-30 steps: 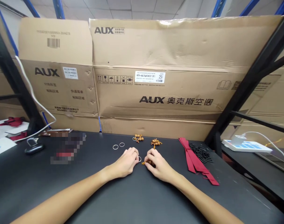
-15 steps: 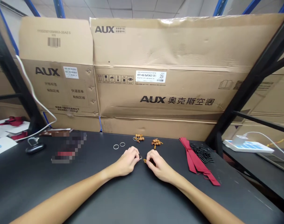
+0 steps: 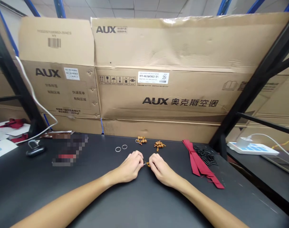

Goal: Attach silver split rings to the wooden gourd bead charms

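Note:
My left hand [image 3: 131, 167] is closed in a pinch on a metal key ring [image 3: 144, 163], whose edge shows past the fingertips. Facing it, my right hand [image 3: 160, 166] is closed on an orange-yellow cord [image 3: 148, 164]; whatever hangs from that cord is hidden inside the fingers. Ring and cord lie very close together between the hands, and I cannot tell whether they touch. Beyond the hands sit two small clusters of brown wooden gourd-shaped beads, one at the left [image 3: 142, 140] and one at the right [image 3: 159, 145]. Two loose key rings [image 3: 118, 149] lie to the left.
Red fabric strips [image 3: 199, 161] and a pile of black buckles [image 3: 206, 155] lie at the right. A pixelated item [image 3: 69, 152] and a black object with a metal loop [image 3: 35, 149] are at the left. Large cardboard sheets [image 3: 158, 95] stand behind the black table [image 3: 125, 202].
Both hands have shifted slightly and turned, with the key ring moving a little right, nearer the cord. My right hand's fingers are more tightly curled. Things on the table stay put.

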`<action>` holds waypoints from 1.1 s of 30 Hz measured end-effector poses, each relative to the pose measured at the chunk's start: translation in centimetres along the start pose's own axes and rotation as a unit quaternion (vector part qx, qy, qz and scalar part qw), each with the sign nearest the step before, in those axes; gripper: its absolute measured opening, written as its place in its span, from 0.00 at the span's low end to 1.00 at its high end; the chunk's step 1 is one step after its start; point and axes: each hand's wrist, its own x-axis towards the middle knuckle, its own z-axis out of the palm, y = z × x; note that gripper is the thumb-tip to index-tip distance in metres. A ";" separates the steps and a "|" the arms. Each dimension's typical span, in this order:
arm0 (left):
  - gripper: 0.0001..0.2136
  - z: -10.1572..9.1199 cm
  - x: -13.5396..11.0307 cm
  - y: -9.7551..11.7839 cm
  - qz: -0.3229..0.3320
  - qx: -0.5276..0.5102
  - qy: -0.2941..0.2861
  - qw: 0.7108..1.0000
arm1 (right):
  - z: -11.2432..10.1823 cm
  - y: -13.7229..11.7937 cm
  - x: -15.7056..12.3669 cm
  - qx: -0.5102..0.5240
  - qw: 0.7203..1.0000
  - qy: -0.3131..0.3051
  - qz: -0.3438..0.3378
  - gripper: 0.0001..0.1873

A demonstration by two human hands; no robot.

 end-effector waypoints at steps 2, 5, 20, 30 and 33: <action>0.08 0.0 0.0 0.1 0.002 0.001 -0.002 1.000 | 0.0 0.0 0.0 0.004 1.000 0.002 0.000 0.11; 0.09 -0.1 0.0 0.3 -0.004 -0.001 -0.006 1.000 | 0.0 0.0 0.0 0.019 1.000 0.007 -0.001 0.11; 0.10 -0.1 0.2 0.1 -0.017 -0.031 -0.012 0.999 | -0.1 -0.2 -0.1 0.086 0.996 0.017 0.023 0.07; 0.09 -0.2 0.2 0.1 -0.017 -0.045 -0.017 0.999 | 0.0 -0.6 0.2 0.092 0.995 0.031 0.024 0.11; 0.09 -0.3 0.2 0.3 -0.017 -0.046 -0.019 0.999 | 0.1 -0.7 0.2 0.086 0.995 0.032 0.026 0.10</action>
